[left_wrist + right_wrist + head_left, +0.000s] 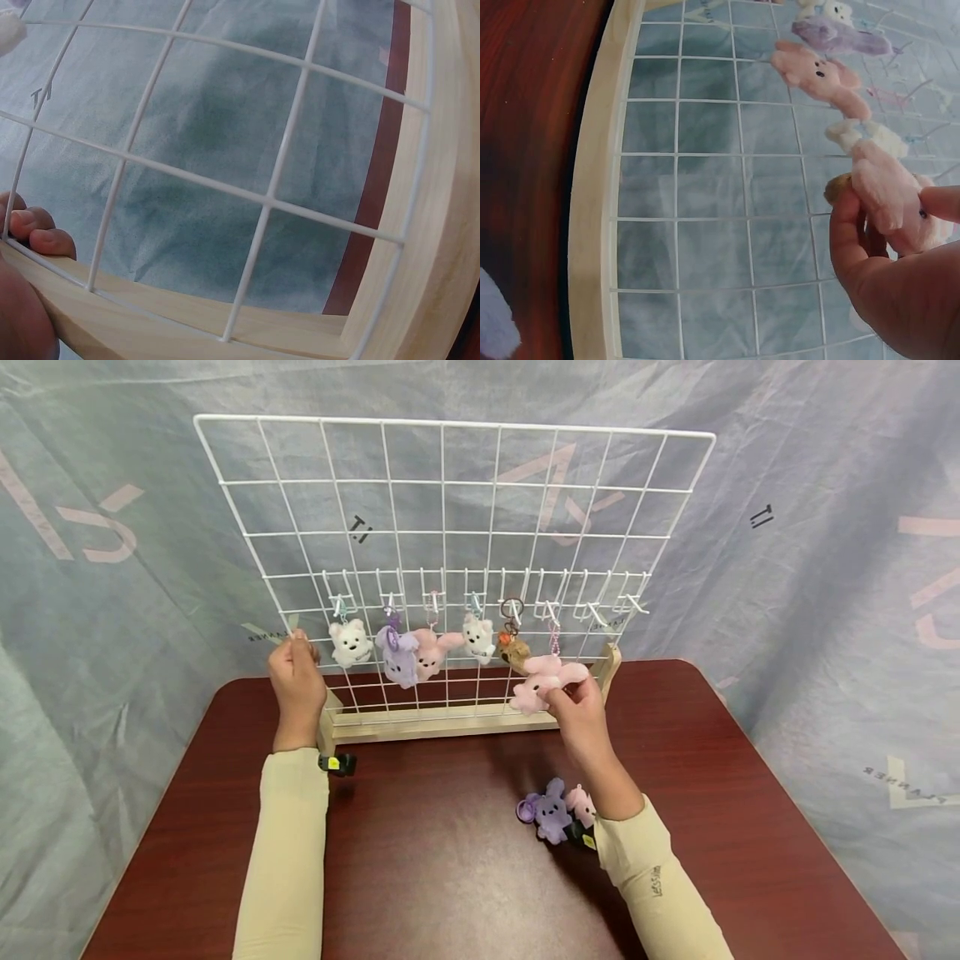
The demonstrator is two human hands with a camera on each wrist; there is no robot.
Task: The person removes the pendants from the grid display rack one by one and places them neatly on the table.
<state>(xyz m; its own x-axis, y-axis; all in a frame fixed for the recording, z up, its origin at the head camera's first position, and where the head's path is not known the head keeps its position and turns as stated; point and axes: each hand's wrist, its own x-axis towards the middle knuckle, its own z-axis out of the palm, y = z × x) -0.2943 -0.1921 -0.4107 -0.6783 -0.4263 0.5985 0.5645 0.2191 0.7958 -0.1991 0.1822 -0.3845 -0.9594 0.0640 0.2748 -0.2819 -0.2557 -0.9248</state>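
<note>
My right hand [581, 714] pinches a pink plush bunny keychain [892, 195] between thumb and fingers. Its pink chain [554, 637] reaches up to a hook [551, 610] on the white wire grid rack [442, 481]. At the rack's left side, my left hand [297, 689] grips the wooden side post [82, 330], fingers behind and thumb side in front. Along the hooks hang a white plush bear [350, 643], a purple plush bunny [399, 657], another pink bunny [427, 658], a second white bear [478, 639] and a brown plush [513, 652], partly covered by the held bunny.
On the reddish-brown table [450, 860] lie a purple plush bunny keychain [552, 814] and a pink plush [581, 804], partly hidden by my right wrist. Two bare hooks [595, 612] stick out at the rack's right. A grey sheet [825, 610] hangs behind.
</note>
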